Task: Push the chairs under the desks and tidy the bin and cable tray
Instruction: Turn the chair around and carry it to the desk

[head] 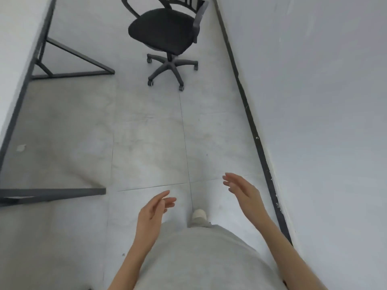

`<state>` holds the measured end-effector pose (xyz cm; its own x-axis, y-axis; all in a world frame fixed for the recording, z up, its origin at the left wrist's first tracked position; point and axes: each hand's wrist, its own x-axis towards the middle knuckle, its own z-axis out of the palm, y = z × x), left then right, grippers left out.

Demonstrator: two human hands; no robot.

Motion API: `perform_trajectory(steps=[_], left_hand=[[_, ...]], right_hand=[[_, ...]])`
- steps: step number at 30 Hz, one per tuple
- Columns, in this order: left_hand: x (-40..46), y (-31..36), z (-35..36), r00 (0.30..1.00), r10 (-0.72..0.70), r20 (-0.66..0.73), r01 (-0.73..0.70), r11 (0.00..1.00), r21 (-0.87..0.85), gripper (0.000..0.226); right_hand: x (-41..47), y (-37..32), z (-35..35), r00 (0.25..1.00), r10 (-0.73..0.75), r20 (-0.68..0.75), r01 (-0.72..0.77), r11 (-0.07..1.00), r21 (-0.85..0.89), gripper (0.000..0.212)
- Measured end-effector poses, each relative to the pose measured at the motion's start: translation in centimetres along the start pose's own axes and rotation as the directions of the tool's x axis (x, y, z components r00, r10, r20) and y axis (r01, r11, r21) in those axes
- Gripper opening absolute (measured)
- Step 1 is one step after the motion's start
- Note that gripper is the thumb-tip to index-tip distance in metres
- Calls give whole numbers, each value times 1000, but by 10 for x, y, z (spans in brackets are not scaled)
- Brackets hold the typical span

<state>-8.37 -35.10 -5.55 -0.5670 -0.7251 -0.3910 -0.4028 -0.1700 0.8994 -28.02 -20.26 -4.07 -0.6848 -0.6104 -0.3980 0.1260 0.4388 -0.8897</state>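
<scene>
Both hands (151,214) (244,190) empty, chair (165,31) prob. clear of desk (18,65)

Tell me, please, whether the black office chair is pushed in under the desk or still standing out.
Out. The chair stands on open floor between the desk and the wall, its wheeled base fully visible.

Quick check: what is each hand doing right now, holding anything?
Left hand: open, fingers relaxed, holding nothing.
Right hand: open, fingers loosely extended, holding nothing, well short of the office chair.
</scene>
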Motion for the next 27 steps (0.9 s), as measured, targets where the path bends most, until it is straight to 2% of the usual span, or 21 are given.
perform_trajectory(steps=[5, 9, 15, 21, 25, 27], left_hand=[[85, 37, 6, 991, -61, -120, 60, 998, -11, 34], [182, 68, 25, 990, -69, -120, 69, 998, -12, 35], [369, 163, 73, 1000, -18, 17, 18, 1000, -1, 33], [546, 300, 124, 974, 145, 176, -160, 984, 72, 29], [646, 363, 164, 956, 198, 215, -222, 971, 91, 26], [687, 378, 182, 957, 202, 210, -224, 971, 85, 26]], right_hand=[[141, -76, -24, 989, -146, 14, 146, 989, 6, 29], [245, -105, -41, 986, -162, -26, 163, 986, 30, 28], [359, -125, -77, 990, -18, -141, 21, 1000, 18, 31], [446, -156, -124, 954, 113, -277, -89, 991, 100, 26], [529, -173, -154, 934, 144, -327, -107, 986, 130, 27], [581, -182, -169, 944, 140, -299, -113, 988, 109, 26]])
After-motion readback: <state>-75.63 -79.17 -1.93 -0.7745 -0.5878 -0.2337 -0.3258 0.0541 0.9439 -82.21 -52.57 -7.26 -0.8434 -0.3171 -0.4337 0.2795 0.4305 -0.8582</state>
